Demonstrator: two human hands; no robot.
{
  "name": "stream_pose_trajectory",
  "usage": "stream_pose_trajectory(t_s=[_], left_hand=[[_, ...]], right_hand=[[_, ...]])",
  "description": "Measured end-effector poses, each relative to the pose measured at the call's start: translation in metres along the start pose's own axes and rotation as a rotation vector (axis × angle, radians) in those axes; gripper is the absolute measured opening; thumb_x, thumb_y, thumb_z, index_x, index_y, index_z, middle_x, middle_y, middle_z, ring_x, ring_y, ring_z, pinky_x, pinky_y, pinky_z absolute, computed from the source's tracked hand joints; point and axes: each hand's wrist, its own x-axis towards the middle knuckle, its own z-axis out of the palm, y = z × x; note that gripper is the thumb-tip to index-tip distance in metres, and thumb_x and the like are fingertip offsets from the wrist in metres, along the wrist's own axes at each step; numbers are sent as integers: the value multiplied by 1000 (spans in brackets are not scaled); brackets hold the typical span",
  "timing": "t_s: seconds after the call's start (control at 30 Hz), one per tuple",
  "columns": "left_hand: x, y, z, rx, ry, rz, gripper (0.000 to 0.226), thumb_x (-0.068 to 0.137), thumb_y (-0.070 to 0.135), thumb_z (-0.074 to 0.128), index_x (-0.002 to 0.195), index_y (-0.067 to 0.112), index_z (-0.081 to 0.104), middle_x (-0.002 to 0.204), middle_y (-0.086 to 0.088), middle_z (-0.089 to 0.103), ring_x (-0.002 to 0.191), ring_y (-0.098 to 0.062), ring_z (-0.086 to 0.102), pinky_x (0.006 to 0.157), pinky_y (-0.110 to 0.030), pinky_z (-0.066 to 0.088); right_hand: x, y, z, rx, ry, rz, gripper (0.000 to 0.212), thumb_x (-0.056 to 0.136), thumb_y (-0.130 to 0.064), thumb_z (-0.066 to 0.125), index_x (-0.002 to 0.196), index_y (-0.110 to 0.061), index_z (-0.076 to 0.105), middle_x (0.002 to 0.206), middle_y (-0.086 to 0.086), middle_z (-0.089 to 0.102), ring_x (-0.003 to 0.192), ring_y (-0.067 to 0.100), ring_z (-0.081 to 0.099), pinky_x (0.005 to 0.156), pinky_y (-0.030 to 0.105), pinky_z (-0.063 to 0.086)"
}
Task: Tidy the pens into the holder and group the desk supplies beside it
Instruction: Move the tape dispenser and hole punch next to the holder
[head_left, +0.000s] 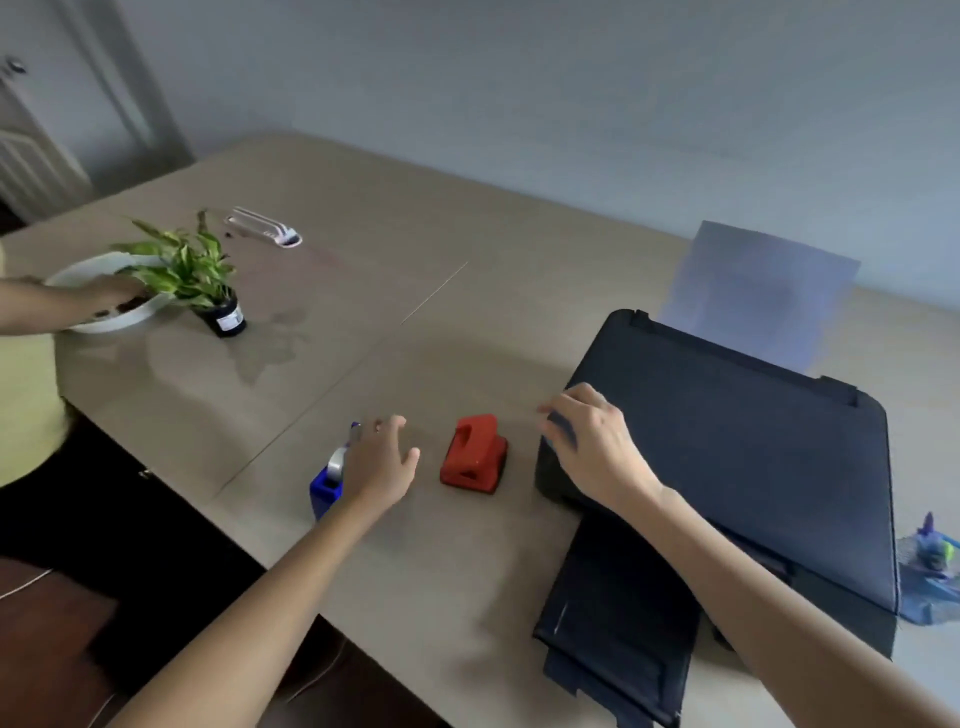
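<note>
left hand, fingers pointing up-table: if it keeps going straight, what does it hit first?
Probably nothing soon. The left hand points away from the person over bare table; the red hole punch lies to its right and the blue tape dispenser to its left, both off that line. Depth is uncertain.

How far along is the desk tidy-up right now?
Barely started. The left hand hovers open by the blue tape dispenser; the right hand rests on the printer. The red hole punch stands alone. The mesh holder sits beyond the printer, nothing grouped beside it.
</note>
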Motion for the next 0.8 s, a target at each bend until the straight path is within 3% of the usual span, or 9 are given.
stream_pose_trajectory(t_s=[0.13,0.3,0.4,0.47,0.57,0.63,0.7,0.8], left_hand=[[10,-61,0,58,-100,-296,60,78,26,71,128,9,42,129,-16,49,121,-35,46,91,-45,49],[23,-95,6,-28,-208,-225,43,79,20,72,120,15,58,112,-9,67,92,-30,64,68,-29,44],[29,-99,6,-15,-183,-213,35,76,28,76,107,16,66,95,-9,71,81,-29,65,62,-26,42],[29,-98,5,-16,-161,-250,28,74,28,77,96,13,69,77,-8,65,69,-28,59,58,-26,40],[29,-100,0,-35,-159,-275,22,72,29,77,80,11,66,65,-4,58,63,-27,55,55,-26,41],[28,-103,-4,-146,-179,-330,21,72,30,78,76,16,62,67,-5,61,68,-28,58,55,-28,42],[24,-106,-8,-375,-211,-441,24,72,31,79,86,17,66,78,-8,67,79,-31,63,59,-30,46],[10,-101,-19,-696,-257,-514,30,71,27,80,97,22,67,90,-10,68,90,-33,65,80,-43,55]], right_hand=[[24,-13,71,4,-262,181,38,88,-22,56,122,-6,49,111,16,54,107,33,53,82,29,36],[42,-4,135,155,-337,540,61,87,-24,57,134,-2,26,115,22,58,100,36,56,73,32,40],[51,13,163,346,-314,732,57,84,-31,59,131,-7,38,117,12,60,105,31,60,77,32,44],[58,39,188,483,-298,818,50,76,-36,63,117,-9,53,111,13,65,100,33,64,86,43,53],[63,36,196,698,-186,911,8,77,-15,64,78,-16,56,91,13,63,95,37,65,88,51,55],[63,14,178,720,-148,926,9,81,-5,60,77,-11,56,79,7,57,85,32,65,81,44,59],[61,6,166,701,-151,895,7,83,-5,58,89,-8,57,80,6,56,76,25,64,75,38,60],[56,-1,140,769,-142,839,9,81,-2,61,90,-3,60,84,9,57,70,23,65,80,44,60]])
